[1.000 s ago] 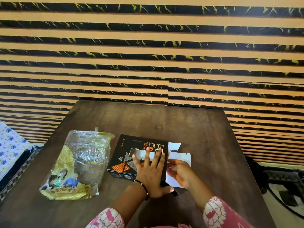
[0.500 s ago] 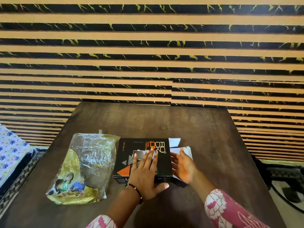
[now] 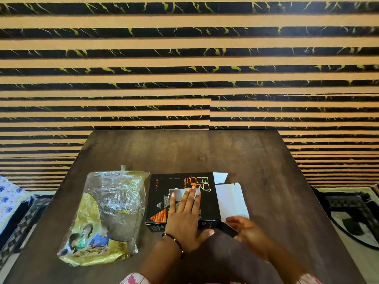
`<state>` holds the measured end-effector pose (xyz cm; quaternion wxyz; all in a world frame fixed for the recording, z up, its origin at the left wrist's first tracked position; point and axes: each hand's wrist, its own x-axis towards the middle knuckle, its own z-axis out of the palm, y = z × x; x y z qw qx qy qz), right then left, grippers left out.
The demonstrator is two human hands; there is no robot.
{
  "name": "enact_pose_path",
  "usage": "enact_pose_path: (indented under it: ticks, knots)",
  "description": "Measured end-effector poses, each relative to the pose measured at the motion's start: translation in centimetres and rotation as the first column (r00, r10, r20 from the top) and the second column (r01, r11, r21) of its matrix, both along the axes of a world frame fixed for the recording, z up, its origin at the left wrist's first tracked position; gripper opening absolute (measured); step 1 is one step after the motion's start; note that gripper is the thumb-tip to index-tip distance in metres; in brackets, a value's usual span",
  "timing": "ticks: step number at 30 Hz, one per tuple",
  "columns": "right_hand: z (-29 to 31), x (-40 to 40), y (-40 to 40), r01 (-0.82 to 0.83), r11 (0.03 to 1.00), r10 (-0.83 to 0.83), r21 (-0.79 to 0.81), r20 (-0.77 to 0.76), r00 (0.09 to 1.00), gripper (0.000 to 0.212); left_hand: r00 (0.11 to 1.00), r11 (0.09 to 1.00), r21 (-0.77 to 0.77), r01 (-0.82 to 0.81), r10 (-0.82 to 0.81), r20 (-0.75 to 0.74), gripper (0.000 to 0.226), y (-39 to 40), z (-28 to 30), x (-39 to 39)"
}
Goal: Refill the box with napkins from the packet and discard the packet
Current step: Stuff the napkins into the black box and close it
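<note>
A black box (image 3: 162,193) with orange print lies flat on the dark wooden table (image 3: 205,152). Its white end flaps (image 3: 231,199) hang open on the right side. A slot in the box top shows a bit of white napkin (image 3: 178,193). My left hand (image 3: 184,218) presses flat on the box top, fingers spread. My right hand (image 3: 248,230) sits at the box's near right corner, fingertips touching the lower edge of the large white flap. A yellow and clear plastic packet (image 3: 108,214) lies left of the box, untouched.
A striped black and tan wall (image 3: 184,78) rises behind the table. A flowered cloth (image 3: 8,199) is at the far left and a patterned rug (image 3: 352,220) lies on the floor at the right.
My right hand has slid from the side flap toward me, to the box's near right corner. The large white flap now lies fully exposed. My left hand stays on the box.
</note>
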<state>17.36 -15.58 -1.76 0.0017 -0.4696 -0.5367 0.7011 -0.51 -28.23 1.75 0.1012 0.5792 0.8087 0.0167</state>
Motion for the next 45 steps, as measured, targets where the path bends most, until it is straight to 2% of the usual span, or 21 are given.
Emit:
enact_pose_path:
  ticks: [3,6,9,11,13,15,18,22,25,27,30,35,40,42,45]
  knots:
    - [0.0,0.7,-1.2,-0.255,0.960,0.243,0.117,0.108,0.964,0.041,0.999,0.999,0.032,0.007,-0.006,-0.035,0.105,0.3,0.4,0.4]
    - [0.9,-0.2,-2.1,-0.360,0.895,0.330,0.265,0.151,0.932,0.034,0.990,0.992,0.077,0.104,-0.096,-0.107,0.109,1.5,1.4,0.5]
    - [1.8,-1.0,-1.9,-0.312,0.801,0.238,0.511,0.207,0.949,0.030,0.978,0.980,0.077,0.184,-0.174,-0.114,0.105,3.3,1.8,0.1]
    - [2.4,-1.2,-1.1,-0.250,0.763,0.147,0.596,0.217,0.965,0.041,0.979,0.979,0.064,0.196,-0.191,-0.076,0.103,4.1,1.8,-0.1]
    - [2.7,-1.3,0.0,-0.267,0.707,0.108,0.655,0.273,0.956,0.046,0.981,0.979,0.088,0.186,-0.181,-0.064,0.101,4.1,0.3,-0.3]
    - [2.7,-1.1,0.7,-0.379,0.666,0.145,0.642,0.387,0.911,0.043,0.986,0.984,0.080,0.161,-0.157,-0.047,0.096,3.8,-0.2,-0.2]
    - [1.8,-0.7,0.8,-0.488,0.701,0.208,0.519,0.506,0.837,0.039,0.992,0.988,0.099,0.122,-0.118,-0.048,0.093,3.6,0.1,0.4]
    - [1.6,-0.7,0.0,-0.518,0.695,0.224,0.499,0.535,0.815,0.044,1.000,0.992,0.123,0.013,-0.013,-0.007,0.087,3.8,0.4,1.3]
    - [1.4,-0.7,-0.3,-0.546,0.678,0.250,0.493,0.543,0.801,0.047,0.993,0.994,0.051,-0.097,0.093,0.068,0.078,4.3,0.6,2.5]
    - [1.6,-0.9,-0.2,-0.562,0.661,0.234,0.497,0.575,0.784,0.045,0.993,0.992,0.059,-0.109,0.106,0.056,0.080,4.6,1.0,2.9]
    - [2.3,-1.6,0.6,-0.539,0.664,0.241,0.518,0.535,0.810,0.038,0.994,0.991,0.084,-0.106,0.106,0.007,0.082,4.5,1.0,3.0]
    - [5.7,-4.8,4.0,-0.473,0.574,0.189,0.668,0.454,0.871,0.051,0.992,0.992,0.028,-0.126,0.127,-0.012,0.079,4.5,0.3,3.1]
    - [6.2,-7.9,6.6,-0.476,0.607,0.247,0.636,0.419,0.874,0.067,0.996,0.996,-0.024,-0.090,0.089,-0.018,0.079,4.4,0.8,3.0]
    - [5.4,-8.1,7.2,-0.475,0.636,0.253,0.609,0.416,0.873,0.063,0.997,0.997,-0.028,-0.079,0.078,-0.017,0.080,4.4,0.9,3.1]
    - [4.5,-7.2,6.9,-0.474,0.639,0.300,0.606,0.371,0.879,0.045,0.995,0.995,-0.006,-0.102,0.102,-0.021,0.082,4.4,0.5,3.1]
